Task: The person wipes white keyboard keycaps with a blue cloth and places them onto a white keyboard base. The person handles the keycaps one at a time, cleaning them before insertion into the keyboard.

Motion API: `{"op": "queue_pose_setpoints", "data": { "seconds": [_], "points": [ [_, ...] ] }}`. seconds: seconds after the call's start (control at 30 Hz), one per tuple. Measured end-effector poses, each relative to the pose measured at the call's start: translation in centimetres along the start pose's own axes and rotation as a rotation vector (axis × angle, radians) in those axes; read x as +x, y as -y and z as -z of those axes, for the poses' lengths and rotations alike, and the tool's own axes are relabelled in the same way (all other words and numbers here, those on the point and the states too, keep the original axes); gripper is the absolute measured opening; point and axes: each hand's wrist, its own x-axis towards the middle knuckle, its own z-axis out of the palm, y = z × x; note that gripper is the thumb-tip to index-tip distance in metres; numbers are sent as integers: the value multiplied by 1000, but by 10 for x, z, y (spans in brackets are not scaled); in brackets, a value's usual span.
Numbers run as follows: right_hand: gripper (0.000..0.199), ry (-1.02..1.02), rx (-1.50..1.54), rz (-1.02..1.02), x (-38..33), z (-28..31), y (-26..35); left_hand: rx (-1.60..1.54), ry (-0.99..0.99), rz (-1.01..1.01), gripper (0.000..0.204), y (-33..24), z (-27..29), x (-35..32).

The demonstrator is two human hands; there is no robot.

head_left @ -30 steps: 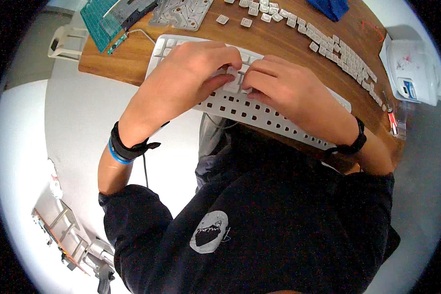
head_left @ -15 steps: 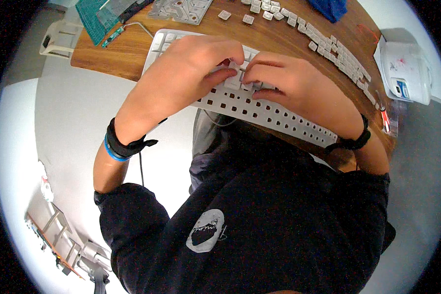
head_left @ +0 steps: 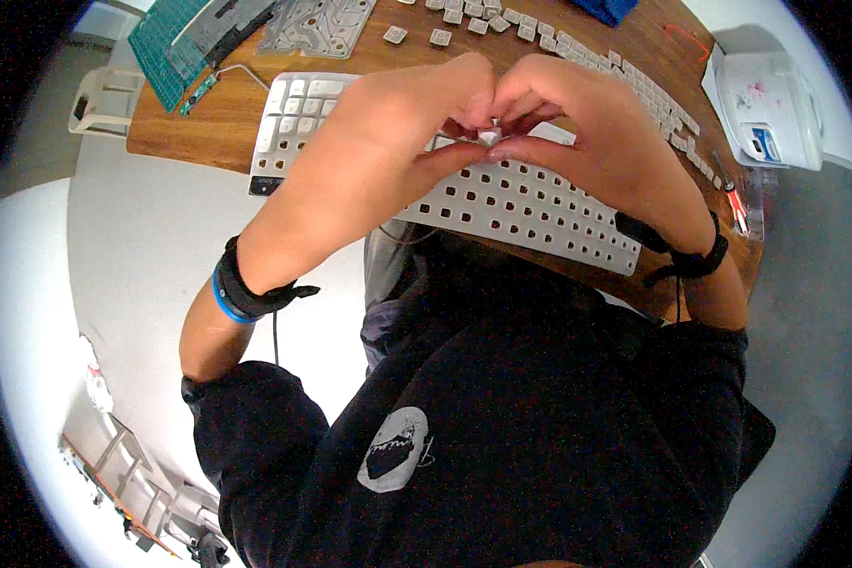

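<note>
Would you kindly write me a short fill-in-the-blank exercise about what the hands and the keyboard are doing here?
1. Both hands meet over the white ____, pinching a small keycap.
2. The left hand has a black and ____ band at its wrist.
3. Loose keycaps lie on the ____ desk.
4. Most of the keyboard shows empty square ____.

Missing words: keyboard; blue; wooden; holes

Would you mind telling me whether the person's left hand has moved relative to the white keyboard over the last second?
Yes. The left hand has lifted off the white keyboard and shifted toward its far edge, now meeting the right hand around a small white keycap.
</note>
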Motion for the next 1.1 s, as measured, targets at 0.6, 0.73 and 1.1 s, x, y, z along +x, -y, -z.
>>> {"op": "queue_pose_setpoints", "data": {
  "seconds": [0.6,0.73,1.1],
  "points": [
    [21,127,-147,25,-26,3,-30,211,321,45,25,4,22,-11],
    [21,145,-133,-37,-26,-2,-27,162,331,67,20,6,19,-11],
    [22,130,-157,-88,-27,-2,-21,224,311,36,21,2,18,-11]
  ]
}}
